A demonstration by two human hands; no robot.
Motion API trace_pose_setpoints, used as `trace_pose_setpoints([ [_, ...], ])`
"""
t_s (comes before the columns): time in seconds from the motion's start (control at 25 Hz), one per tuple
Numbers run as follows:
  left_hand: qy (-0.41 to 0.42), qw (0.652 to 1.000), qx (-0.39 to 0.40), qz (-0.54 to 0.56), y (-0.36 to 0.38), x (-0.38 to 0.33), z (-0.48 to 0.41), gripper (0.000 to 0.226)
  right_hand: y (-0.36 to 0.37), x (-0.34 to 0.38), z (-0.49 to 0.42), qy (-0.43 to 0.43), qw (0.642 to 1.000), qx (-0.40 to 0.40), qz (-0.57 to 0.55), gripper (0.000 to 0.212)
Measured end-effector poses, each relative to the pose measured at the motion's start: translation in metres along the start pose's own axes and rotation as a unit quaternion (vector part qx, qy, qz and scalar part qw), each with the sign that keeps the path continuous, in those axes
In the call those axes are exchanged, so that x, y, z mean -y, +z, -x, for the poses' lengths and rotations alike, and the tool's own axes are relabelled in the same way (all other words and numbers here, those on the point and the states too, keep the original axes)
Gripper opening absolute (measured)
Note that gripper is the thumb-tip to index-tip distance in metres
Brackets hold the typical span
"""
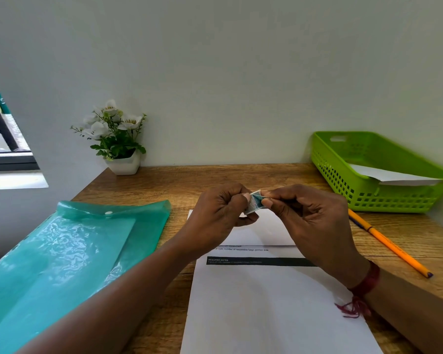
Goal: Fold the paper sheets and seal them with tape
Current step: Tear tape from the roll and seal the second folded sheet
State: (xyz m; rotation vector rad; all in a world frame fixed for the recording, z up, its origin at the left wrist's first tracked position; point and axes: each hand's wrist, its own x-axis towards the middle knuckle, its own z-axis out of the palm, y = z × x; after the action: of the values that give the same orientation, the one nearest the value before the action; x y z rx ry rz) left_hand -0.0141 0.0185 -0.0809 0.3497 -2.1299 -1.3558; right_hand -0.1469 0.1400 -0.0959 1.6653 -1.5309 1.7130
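- Both hands are raised together just above a wooden desk (189, 180). The left hand (223, 210) and right hand (310, 221) each pinch one side of a small blue-and-white piece of tape (255, 201) between fingertips and thumb.
- The paper sheet (266, 302) lies flat on the desk directly beneath the hands. Its far end is folded over towards the person as a flap (266, 231), and nothing presses on it.
- A green basket (368, 198) stands at the far right with a folded paper (394, 176) inside. An orange pen (389, 245) lies just beside the sheet, a teal plastic folder (74, 251) to the left, and a potted flower (115, 134) at the back.
- Risk: with no hand on the flap, it may spring open before the tape reaches it.
- Risk: tape this small, pulled between two pinches, could curl, stick to the fingers or tear.
- Risk: if it is set down crooked, it may catch only one layer and leave the fold unsealed.
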Motion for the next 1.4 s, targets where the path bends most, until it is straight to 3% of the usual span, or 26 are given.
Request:
trace_pose_setpoints([
  [0.76, -0.055, 0.997, -0.001, 0.057, 0.0012, -0.0083, 0.0039, 0.029, -0.0001, -0.0009, 0.0006, 0.025, 0.999, -0.006, -0.043, 0.011],
  [1.04, -0.067, 0.996, 0.019, 0.054, -0.0006, -0.0055, 0.0035, 0.028, 0.0023, 0.0008, -0.0035, 0.161, 0.974, -0.005, -0.157, 0.012],
  [1.24, -0.068, 0.996, 0.040, 0.036, -0.0005, -0.0073, 0.0042, 0.025, 0.0022, 0.0033, -0.0057, 0.209, 0.957, -0.011, -0.203, 0.008],
  [1.4, -0.085, 0.993, 0.029, 0.082, -0.0003, -0.0093, 0.0042, 0.025, 0.0015, 0.0070, -0.0057, 0.232, 0.946, -0.014, -0.225, 0.010],
])
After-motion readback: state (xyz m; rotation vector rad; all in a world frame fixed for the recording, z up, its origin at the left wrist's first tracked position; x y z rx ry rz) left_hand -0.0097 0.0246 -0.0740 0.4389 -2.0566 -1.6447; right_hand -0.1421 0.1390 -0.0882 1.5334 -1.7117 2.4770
